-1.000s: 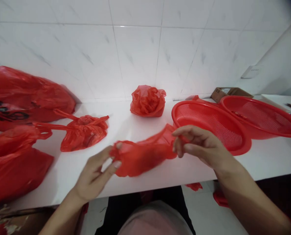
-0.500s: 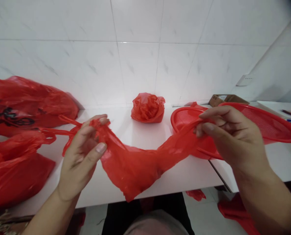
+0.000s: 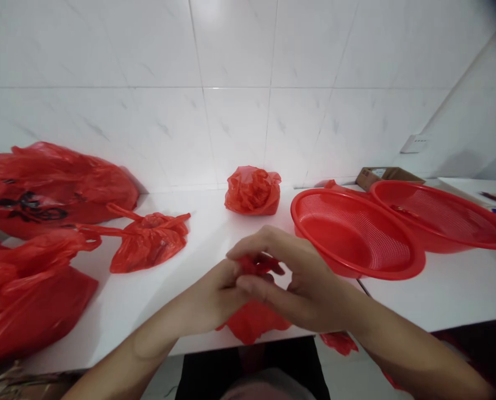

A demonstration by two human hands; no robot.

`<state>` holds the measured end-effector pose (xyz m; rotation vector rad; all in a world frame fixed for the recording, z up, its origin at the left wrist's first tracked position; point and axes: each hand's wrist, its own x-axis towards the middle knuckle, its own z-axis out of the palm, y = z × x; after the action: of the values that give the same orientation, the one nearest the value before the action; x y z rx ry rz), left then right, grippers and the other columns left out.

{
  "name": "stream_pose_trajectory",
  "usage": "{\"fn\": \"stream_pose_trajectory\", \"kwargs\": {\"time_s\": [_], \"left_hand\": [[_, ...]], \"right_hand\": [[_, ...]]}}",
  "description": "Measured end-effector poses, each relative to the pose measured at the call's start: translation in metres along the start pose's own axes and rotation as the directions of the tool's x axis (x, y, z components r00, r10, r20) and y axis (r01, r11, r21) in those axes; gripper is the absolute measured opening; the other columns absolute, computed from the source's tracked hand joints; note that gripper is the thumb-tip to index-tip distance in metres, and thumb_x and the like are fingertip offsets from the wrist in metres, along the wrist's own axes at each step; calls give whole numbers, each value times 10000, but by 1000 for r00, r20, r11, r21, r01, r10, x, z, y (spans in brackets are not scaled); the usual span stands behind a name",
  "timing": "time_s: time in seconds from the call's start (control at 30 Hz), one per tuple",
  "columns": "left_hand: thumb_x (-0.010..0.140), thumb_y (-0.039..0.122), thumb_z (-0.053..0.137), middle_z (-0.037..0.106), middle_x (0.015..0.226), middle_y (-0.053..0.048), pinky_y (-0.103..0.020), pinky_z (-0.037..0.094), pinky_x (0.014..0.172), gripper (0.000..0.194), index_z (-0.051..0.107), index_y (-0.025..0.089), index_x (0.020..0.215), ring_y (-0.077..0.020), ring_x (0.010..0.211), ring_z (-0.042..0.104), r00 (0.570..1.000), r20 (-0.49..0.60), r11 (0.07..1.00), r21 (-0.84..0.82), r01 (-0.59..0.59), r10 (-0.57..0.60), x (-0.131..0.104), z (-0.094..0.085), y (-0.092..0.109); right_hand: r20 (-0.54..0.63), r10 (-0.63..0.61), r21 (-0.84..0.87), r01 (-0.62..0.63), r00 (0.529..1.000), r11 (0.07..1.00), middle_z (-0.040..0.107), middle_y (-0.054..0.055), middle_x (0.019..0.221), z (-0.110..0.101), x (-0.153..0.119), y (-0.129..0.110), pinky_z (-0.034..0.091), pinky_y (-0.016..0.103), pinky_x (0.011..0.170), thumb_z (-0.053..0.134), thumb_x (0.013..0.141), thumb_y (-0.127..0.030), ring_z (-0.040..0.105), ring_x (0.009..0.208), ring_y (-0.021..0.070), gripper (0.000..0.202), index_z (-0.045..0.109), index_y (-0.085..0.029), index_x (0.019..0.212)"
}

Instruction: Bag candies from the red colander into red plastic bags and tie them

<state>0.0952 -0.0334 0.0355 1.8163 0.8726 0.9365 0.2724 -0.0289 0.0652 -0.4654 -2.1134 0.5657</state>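
My left hand (image 3: pixel 214 297) and my right hand (image 3: pixel 293 272) meet over the front edge of the table. Both are closed round the top of a thin red plastic bag (image 3: pixel 254 322), whose lower part hangs beneath them. The fingers of the two hands overlap, so much of the gathered plastic is hidden. Behind them, a crumpled red bag bundle (image 3: pixel 252 191) sits near the wall. To the left lies a small red bag (image 3: pixel 151 241) with its handles spread.
Two large red bags (image 3: pixel 51 189) (image 3: pixel 35 300) fill the left side. On the right stand a red mesh basket (image 3: pixel 356 239) and a second red basket (image 3: pixel 443 216), with a cardboard box (image 3: pixel 387 175) behind. Red plastic (image 3: pixel 340 343) shows below the table edge.
My hands have come together from far apart. The bag, stretched wide between them before, is now bunched at its top. The small bag and the near basket are less covered.
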Motion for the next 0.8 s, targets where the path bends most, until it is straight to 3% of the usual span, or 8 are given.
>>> {"fn": "stream_pose_trajectory", "kwargs": {"time_s": [0.13,0.23,0.33,0.4,0.5,0.6,0.7,0.8], "left_hand": [[948,475,478,563,697,35,-157,388,508,315,658,221,900,-74,602,487,963,50,950,-153,271,-266,0,-4,-4],[947,511,469,465,572,68,-144,333,458,346,654,219,936,-54,499,423,947,34,910,-264,318,-321,5,-6,-8],[966,499,428,538,524,58,-182,373,447,369,656,229,1069,-78,441,484,950,101,880,-359,311,-294,7,-9,-10],[955,451,484,671,677,0,-217,466,555,324,691,213,1026,-117,589,614,950,162,886,-346,309,-267,6,-13,-9],[884,311,632,703,800,-14,-232,492,707,155,728,192,858,-129,745,639,955,210,946,-205,252,-209,1,-18,-3],[837,163,616,706,812,4,-235,476,668,108,715,205,842,-120,702,614,960,212,979,-52,199,-183,0,-16,-2],[717,10,498,676,720,42,-222,422,565,289,664,219,829,-104,594,560,986,52,971,192,144,-157,1,-8,-11],[607,-30,431,657,730,59,-224,401,537,374,598,230,818,-98,557,529,987,-138,877,481,-4,80,3,-2,-28]], "right_hand": [[-26,135,-23,-136,990,990,650,29,1036,-7,-13,20,531,286,818,628,897,-193,614,921,126,268,559,-193,1156],[-72,187,-33,-189,980,981,630,-4,864,-7,-21,20,515,242,695,569,919,-140,594,773,100,90,588,-194,989],[-149,93,-49,-101,984,994,613,-12,814,-5,-27,1,500,219,683,560,899,-79,577,735,85,110,576,-186,918],[-64,-28,-34,26,998,999,627,-6,817,-3,-29,-13,509,216,713,582,884,-76,585,743,86,122,581,-182,945],[-40,-90,-29,89,995,996,663,37,926,2,-31,-11,524,257,794,582,894,-119,617,862,122,157,585,-184,1037],[-122,167,36,-164,978,986,660,53,1024,12,-33,18,526,289,801,473,967,-199,623,930,142,242,548,-213,1197],[-20,443,165,-434,896,885,625,-9,796,27,-38,49,512,270,692,352,1023,-287,600,726,119,313,509,-243,1289],[-3,514,228,-500,858,836,573,-37,723,37,-41,63,482,272,683,346,1023,-294,544,656,109,349,485,-262,1342]]}}
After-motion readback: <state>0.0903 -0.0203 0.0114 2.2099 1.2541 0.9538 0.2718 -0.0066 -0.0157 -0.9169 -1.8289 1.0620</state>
